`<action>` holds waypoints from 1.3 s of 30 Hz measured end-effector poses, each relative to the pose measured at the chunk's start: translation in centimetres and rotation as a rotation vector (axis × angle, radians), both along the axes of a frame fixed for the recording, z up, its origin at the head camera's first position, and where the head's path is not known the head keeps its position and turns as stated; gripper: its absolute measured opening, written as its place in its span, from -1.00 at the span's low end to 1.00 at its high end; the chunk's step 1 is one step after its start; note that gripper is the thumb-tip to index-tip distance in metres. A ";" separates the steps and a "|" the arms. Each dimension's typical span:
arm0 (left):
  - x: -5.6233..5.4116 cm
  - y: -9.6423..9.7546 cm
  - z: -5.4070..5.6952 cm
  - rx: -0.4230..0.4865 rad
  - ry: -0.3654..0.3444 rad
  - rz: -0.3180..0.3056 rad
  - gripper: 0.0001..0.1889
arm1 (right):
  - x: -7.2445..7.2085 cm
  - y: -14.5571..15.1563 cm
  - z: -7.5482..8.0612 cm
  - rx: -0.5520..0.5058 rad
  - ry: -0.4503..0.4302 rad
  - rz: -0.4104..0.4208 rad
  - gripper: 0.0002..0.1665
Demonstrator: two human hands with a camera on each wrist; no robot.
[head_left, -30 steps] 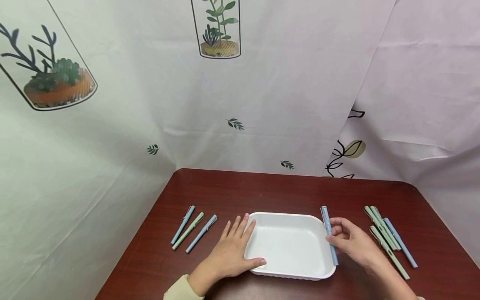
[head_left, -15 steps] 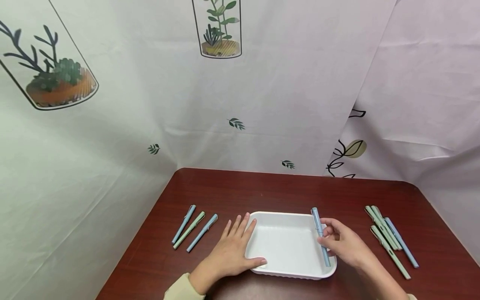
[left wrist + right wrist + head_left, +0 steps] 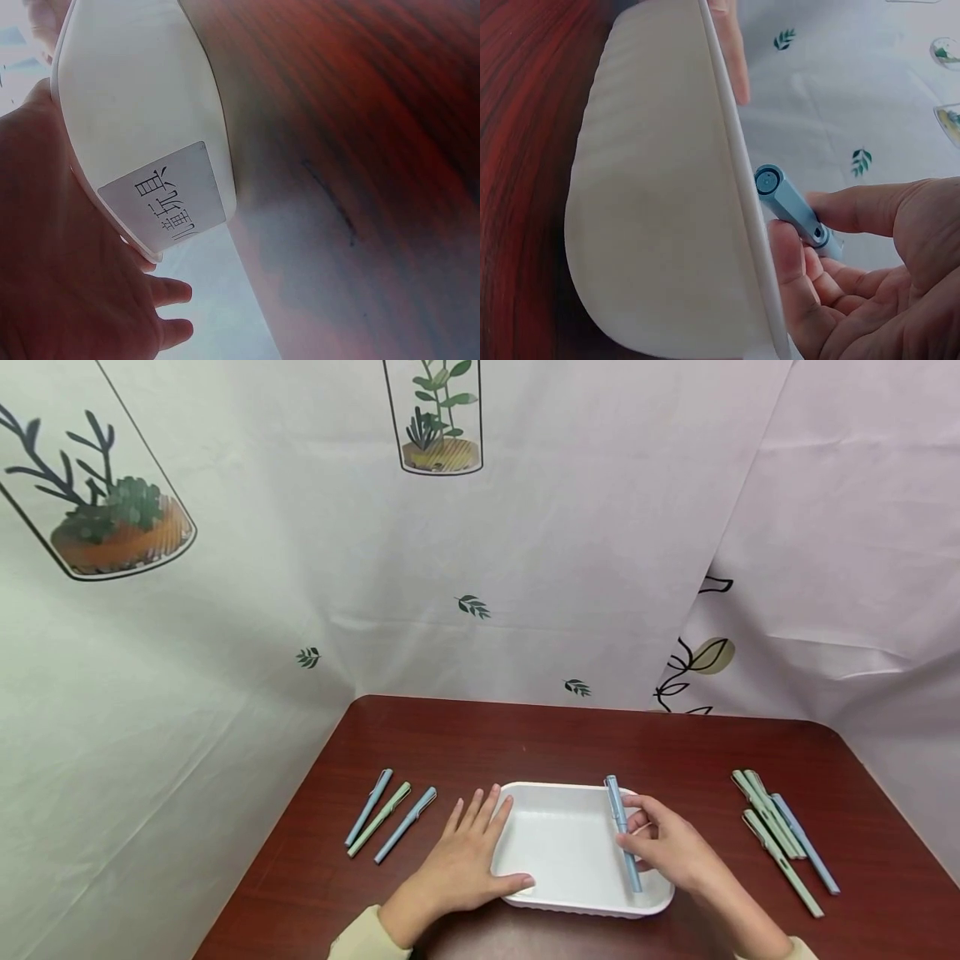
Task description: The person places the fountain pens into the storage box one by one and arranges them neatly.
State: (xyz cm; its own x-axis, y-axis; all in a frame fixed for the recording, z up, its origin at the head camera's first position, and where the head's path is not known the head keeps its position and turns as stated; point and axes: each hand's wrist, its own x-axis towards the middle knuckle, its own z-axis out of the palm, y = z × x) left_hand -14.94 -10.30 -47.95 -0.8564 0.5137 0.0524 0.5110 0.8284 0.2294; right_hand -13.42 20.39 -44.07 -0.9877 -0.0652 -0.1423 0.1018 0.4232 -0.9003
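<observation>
A blue capped pen [image 3: 624, 835] is pinched between the thumb and fingers of my right hand [image 3: 671, 847], over the right part of a white tray [image 3: 570, 852]. In the right wrist view the pen [image 3: 791, 206] shows end-on, just past the tray's rim. My left hand [image 3: 467, 860] rests on the tray's left rim with its fingers spread and straight. From the left wrist, that hand [image 3: 75, 255] lies along the rim, beside a label [image 3: 169, 195] with printed characters on the tray's outer wall.
Two blue pens and a green pen [image 3: 378, 820] lie left of the tray on the dark red table [image 3: 480, 735]. Several green pens [image 3: 782, 862] and a blue pen [image 3: 806, 843] lie to the right. A printed cloth [image 3: 525, 568] hangs behind the table.
My right hand has moved left with the blue pen, from the tray's right rim to over its inside. The left hand has stayed on the left rim.
</observation>
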 end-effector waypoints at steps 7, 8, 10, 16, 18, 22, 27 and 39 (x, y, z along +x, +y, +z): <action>0.0 0.0 -0.1 -0.006 0.012 -0.003 0.11 | 0.0 -1.2 -0.4 -0.034 0.003 0.003 -0.31; 0.0 0.0 -0.1 -0.007 0.013 -0.003 0.10 | 0.0 -1.4 -0.4 -0.038 0.003 0.002 -0.31; 0.1 0.0 -0.1 -0.006 0.013 -0.003 0.10 | 0.0 -1.7 -0.6 -0.046 0.001 0.001 -0.32; 0.2 0.0 0.0 -0.002 0.010 -0.004 0.11 | -0.1 -2.6 -1.2 -0.095 0.010 0.045 -0.32; 0.2 0.1 0.0 -0.004 0.010 -0.003 0.11 | -0.2 -2.9 -1.4 -0.108 0.021 0.070 -0.32; 0.2 0.1 0.1 -0.010 0.015 0.001 0.12 | -0.4 -3.7 -1.8 -0.116 0.024 0.082 -0.33; 0.1 0.1 0.1 -0.016 0.027 0.001 0.12 | -0.5 -4.7 -2.2 -0.117 0.024 0.089 -0.33; 0.1 0.1 0.1 -0.037 0.048 0.005 0.14 | -0.9 -6.8 -3.1 -0.097 0.028 0.127 -0.34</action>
State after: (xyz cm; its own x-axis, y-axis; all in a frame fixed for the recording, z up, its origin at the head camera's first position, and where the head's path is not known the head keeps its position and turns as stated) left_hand -14.82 -10.20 -47.88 -0.8558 0.5118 0.0749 0.5166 0.8384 0.1740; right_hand -14.31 13.64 -47.18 -0.9740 -0.2021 -0.1021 0.0275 0.3421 -0.9393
